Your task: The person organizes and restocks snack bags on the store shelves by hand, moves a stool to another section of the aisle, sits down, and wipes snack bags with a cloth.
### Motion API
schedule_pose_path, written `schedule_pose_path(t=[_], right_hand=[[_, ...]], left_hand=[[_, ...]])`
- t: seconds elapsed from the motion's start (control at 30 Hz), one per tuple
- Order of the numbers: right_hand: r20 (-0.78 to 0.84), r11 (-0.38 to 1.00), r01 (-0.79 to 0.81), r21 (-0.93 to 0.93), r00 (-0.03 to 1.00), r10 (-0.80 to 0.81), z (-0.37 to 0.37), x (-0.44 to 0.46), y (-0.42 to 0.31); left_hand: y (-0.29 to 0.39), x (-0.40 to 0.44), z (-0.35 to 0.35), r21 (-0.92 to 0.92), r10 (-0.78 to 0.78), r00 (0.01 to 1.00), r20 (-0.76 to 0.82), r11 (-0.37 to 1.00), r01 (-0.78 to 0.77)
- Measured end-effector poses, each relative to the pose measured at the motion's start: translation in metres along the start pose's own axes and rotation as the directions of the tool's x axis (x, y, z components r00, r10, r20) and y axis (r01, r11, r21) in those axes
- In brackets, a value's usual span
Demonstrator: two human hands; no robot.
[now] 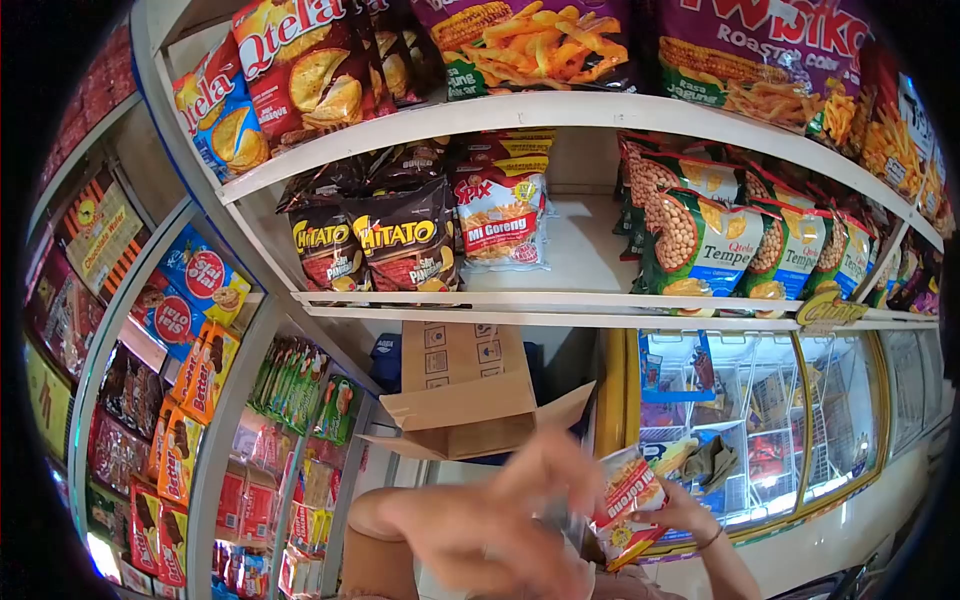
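Observation:
My right hand [684, 512], with a thin band at its wrist, grips a red and white Mi Goreng snack bag [626, 500] by its right side. The bag tilts in front of a glass-topped freezer. My left hand [500, 515] is smeared by motion, just left of the bag, and its fingers do not show clearly. Behind it stands an open cardboard box [470, 400] with flaps spread. On the middle shelf, matching Spix Mi Goreng bags [502, 215] stand upright beside black Chitato bags [408, 240].
Green Qtela Tempe bags [710, 240] fill the shelf's right part. Larger snack bags [530, 45] line the shelf above. The freezer [770, 420] stands at the right, with a grey-brown cloth-like item [710, 462] on it. Racks of biscuit packs [185, 450] rise at the left.

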State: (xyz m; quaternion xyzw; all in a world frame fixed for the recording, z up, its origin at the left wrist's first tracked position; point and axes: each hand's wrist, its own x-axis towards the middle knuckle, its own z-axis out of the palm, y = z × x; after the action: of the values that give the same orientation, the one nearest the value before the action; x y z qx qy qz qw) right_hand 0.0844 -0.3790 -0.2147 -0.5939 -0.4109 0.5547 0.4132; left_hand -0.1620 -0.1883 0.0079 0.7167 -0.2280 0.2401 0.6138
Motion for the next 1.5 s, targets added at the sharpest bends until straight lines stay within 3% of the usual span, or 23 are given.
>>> schedule_pose_path(t=[0.1,0.17,0.27,0.37,0.4,0.43,0.5,0.57,0.6,0.67,0.7,0.73,0.8,0.83,0.97,1.07,1.1,1.17,1.23,1.27,1.37,1.47,1.5], right_hand=[[0.087,0.781,0.212,-0.588,0.976,-0.199,0.003,0.008,-0.067],[0.177,0.603,0.242,-0.76,0.97,-0.166,0.003,0.02,-0.098],[0.306,0.459,0.362,-0.811,0.932,-0.194,0.008,0.031,-0.158],[0.407,0.235,0.5,-0.833,0.843,-0.352,0.006,0.043,-0.196],[0.447,0.139,0.541,-0.83,0.792,-0.415,0.007,0.046,-0.209],[0.431,0.078,0.471,-0.879,0.852,-0.298,0.009,0.047,-0.227],[0.388,-0.042,0.449,-0.893,0.718,-0.577,0.005,0.052,-0.236],[0.269,-0.068,0.345,-0.936,0.578,-0.771,0.001,0.058,-0.249],[0.181,-0.006,0.332,-0.943,0.5,-0.847,-0.001,0.061,-0.249],[-0.121,0.45,0.552,-0.702,0.529,-0.84,0.017,0.073,-0.229],[-0.249,0.616,0.62,-0.487,0.578,-0.777,0.027,0.08,-0.212],[-0.192,0.773,0.604,-0.196,0.749,-0.634,0.038,0.094,-0.196],[-0.1,0.793,0.6,0.108,0.8,-0.592,0.075,0.117,-0.181],[-0.155,0.688,0.676,0.262,0.734,-0.662,0.098,0.124,-0.178],[-0.228,0.718,0.669,0.189,0.742,-0.631,0.122,0.133,-0.189],[-0.381,0.606,0.782,0.144,0.609,-0.695,0.108,0.136,-0.215],[-0.385,0.617,0.786,-0.026,0.562,-0.732,0.095,0.133,-0.233],[-0.457,0.64,0.765,-0.073,0.545,-0.703,0.075,0.138,-0.267],[-0.377,0.549,0.595,-0.587,0.399,-0.836,0.042,0.161,-0.293],[-0.416,0.505,0.578,-0.641,0.292,-0.861,0.032,0.176,-0.298],[-0.294,0.62,0.657,-0.43,0.547,-0.783,-0.001,0.23,-0.298],[-0.21,0.828,0.514,-0.223,0.804,-0.556,0.008,0.243,-0.301],[-0.189,0.827,0.5,-0.257,0.814,-0.55,0.006,0.253,-0.296]], left_hand=[[-0.021,0.009,-0.026,0.498,-0.191,0.963,-0.19,0.827,0.262],[-0.063,0.003,-0.041,0.709,-0.237,0.943,-0.234,0.622,0.332],[-0.112,-0.035,-0.052,0.254,-0.539,0.796,-0.276,0.758,0.601],[-0.113,-0.053,-0.041,-0.17,-0.602,0.79,-0.117,0.796,0.581],[-0.117,-0.058,-0.036,-0.126,-0.566,0.797,-0.214,0.824,0.552],[-0.122,-0.067,-0.035,-0.192,-0.541,0.789,-0.292,0.841,0.506],[-0.129,-0.085,-0.036,-0.305,-0.491,0.738,-0.462,0.87,0.387],[-0.118,-0.095,-0.032,-0.504,-0.561,0.542,-0.626,0.821,0.267],[-0.118,-0.101,-0.032,-0.562,-0.547,0.469,-0.694,0.818,0.121],[-0.11,-0.099,-0.032,-0.547,-0.477,0.372,-0.796,0.831,-0.104],[-0.104,-0.095,-0.03,-0.505,-0.432,0.36,-0.827,0.852,-0.136],[-0.1,-0.091,-0.028,-0.463,-0.387,0.348,-0.854,0.87,-0.169],[-0.098,-0.088,-0.026,-0.427,-0.354,0.326,-0.877,0.884,-0.189],[-0.1,-0.088,-0.025,-0.378,-0.311,0.337,-0.889,0.913,-0.155],[-0.105,-0.09,-0.025,-0.239,-0.16,0.439,-0.884,0.962,-0.131],[-0.105,-0.097,-0.02,-0.17,-0.069,0.447,-0.892,0.967,-0.191],[-0.108,-0.106,-0.018,-0.188,-0.13,0.449,-0.884,0.978,-0.086],[-0.12,-0.129,-0.016,-0.22,-0.253,0.436,-0.864,0.967,0.127],[-0.131,-0.152,-0.006,-0.257,-0.336,0.446,-0.83,0.939,0.23],[-0.136,-0.162,0.0,-0.276,-0.381,0.446,-0.81,0.918,0.284],[-0.15,-0.188,0.017,-0.349,-0.515,0.384,-0.767,0.836,0.424],[-0.161,-0.21,0.027,-0.381,-0.577,0.332,-0.746,0.779,0.497],[-0.165,-0.216,0.027,-0.379,-0.596,0.319,-0.737,0.755,0.536]])
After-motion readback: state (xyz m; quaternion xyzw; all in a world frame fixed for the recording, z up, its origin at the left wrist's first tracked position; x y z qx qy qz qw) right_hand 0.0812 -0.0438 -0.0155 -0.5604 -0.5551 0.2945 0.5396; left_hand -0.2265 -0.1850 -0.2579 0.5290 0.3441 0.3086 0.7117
